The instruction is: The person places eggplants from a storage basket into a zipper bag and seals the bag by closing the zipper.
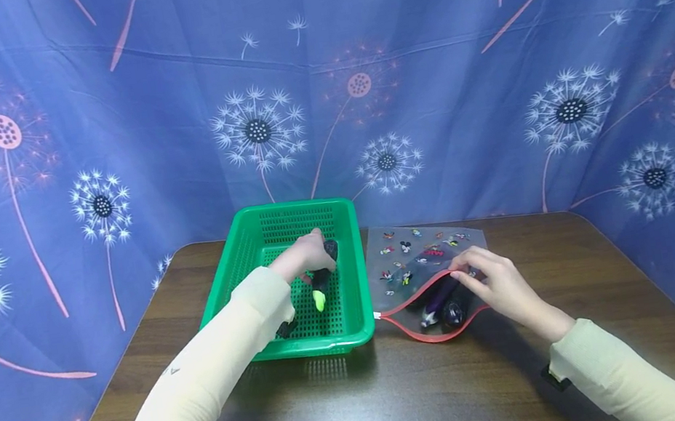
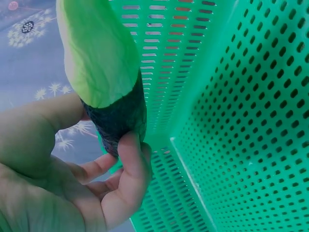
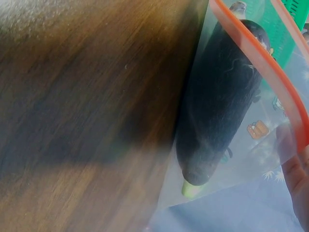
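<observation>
In the head view my left hand [image 1: 310,253] is inside the green basket [image 1: 359,266], gripping a dark, rough-skinned vegetable with a pale green end [image 2: 118,116]. Its fingers curl round the dark part, and the green end points toward the wrist camera. To the right lies a clear zip bag [image 1: 392,246] printed with small cartoon figures. My right hand [image 1: 503,285] pinches the bag's red zip edge, so its mouth gapes. Inside the bag are a purple eggplant [image 1: 434,302] and a glossy dark vegetable [image 1: 454,313]; the right wrist view shows a long dark vegetable [image 3: 219,101] through the plastic.
Another dark item [image 1: 286,329] lies in the basket's near left corner, partly covered by the left sleeve. Basket and bag stand side by side on a brown wooden table [image 1: 421,403]. A blue dandelion-print curtain [image 1: 448,112] hangs behind the table.
</observation>
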The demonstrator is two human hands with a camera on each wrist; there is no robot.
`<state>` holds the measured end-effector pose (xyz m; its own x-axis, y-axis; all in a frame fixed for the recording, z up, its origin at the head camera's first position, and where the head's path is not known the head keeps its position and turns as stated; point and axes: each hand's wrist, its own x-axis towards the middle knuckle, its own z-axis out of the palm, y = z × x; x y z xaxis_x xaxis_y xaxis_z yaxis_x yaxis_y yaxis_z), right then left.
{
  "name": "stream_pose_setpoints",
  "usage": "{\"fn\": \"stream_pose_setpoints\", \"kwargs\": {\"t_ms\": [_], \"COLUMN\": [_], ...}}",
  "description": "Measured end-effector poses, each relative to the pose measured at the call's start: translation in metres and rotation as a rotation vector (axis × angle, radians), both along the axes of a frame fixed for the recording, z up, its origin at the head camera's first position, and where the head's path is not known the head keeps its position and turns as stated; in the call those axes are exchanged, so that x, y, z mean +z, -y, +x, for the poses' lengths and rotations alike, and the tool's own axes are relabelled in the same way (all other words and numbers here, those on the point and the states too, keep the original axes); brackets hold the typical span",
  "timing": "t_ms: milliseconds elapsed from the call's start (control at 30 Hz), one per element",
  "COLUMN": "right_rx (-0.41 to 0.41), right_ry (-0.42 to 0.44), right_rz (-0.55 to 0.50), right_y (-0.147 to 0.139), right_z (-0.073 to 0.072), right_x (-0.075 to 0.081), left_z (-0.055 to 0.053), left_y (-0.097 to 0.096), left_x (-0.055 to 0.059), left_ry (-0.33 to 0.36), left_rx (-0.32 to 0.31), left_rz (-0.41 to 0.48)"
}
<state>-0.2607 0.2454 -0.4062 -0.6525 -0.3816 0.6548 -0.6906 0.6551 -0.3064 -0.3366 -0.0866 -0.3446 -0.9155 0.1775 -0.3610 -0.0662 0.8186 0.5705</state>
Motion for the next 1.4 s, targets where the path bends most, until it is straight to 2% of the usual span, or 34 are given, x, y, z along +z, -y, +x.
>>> {"fn": "stream_pose_setpoints", "kwargs": {"t_ms": [200, 400, 567, 800, 1400], "right_rx": [-0.008, -0.009, -0.009, -0.006, -0.017], "right_ry": [0.006, 0.005, 0.012, 0.008, 0.024], "right_rz": [0.003, 0.004, -0.001, -0.003, 0.01], "right_y": [0.0, 0.0, 0.0, 0.0, 0.001], "right_z": [0.0, 0.0, 0.0, 0.0, 0.0], "right_x": [0.0, 0.0, 0.0, 0.0, 0.0], "left_z": [0.004, 0.007, 0.009, 0.017, 0.034], "left_y": [-0.001, 0.002, 0.003, 0.0, -0.004], "left_x": [0.005, 0.011, 0.017, 0.024, 0.032], "left_ry": [-0.033, -0.043, -0.05, -0.046, -0.117], "left_rx": [-0.012, -0.026, -0.048, -0.053, -0.117], "left_rz": [-0.02, 0.028, 0.031, 0.07, 0.104]}}
